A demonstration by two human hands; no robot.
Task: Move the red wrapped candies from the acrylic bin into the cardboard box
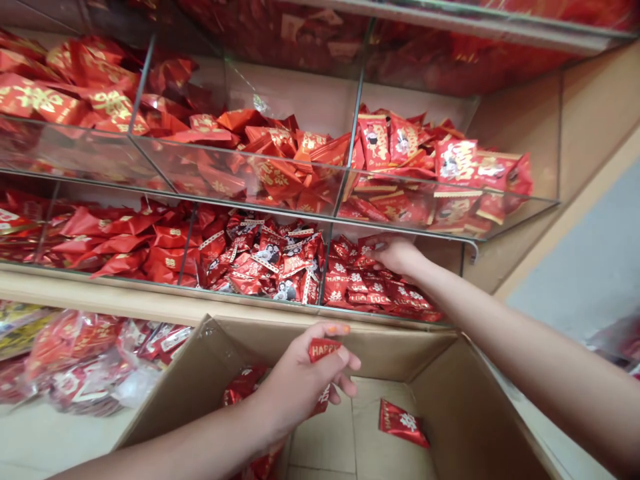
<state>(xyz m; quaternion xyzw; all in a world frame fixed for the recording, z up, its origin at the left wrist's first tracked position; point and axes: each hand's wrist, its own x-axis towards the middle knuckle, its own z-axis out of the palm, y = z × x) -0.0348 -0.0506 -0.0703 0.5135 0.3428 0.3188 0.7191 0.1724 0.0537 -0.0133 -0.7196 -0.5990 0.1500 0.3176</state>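
Red foil packets [370, 290] fill most of what I see through the head camera. My left grip [305, 380] hangs inside the open cardboard box [465, 400], with a packet printed "HAPPY" [324, 349] pinched between the thumb and curled fingers. A second red packet [320, 400] shows just under that hand. Another packet [403, 423] lies flat on the box floor, well apart from the hand, and a further one [243, 385] rests near the box's left wall.

My right grip [393, 255] reaches into the lowest right compartment of the clear acrylic bins [326, 267]. Its fingertips are buried among the packets, so I cannot tell whether they are closed on one. The packets there carry a white emblem and the letters "LUCK". The compartment just to the left holds packets with a portrait print [280, 260], and the row above holds more red packets [400, 143]. A wooden shelf edge [125, 297] runs under the bins, and clear plastic bags of red packets [80, 360] sit left of the box.
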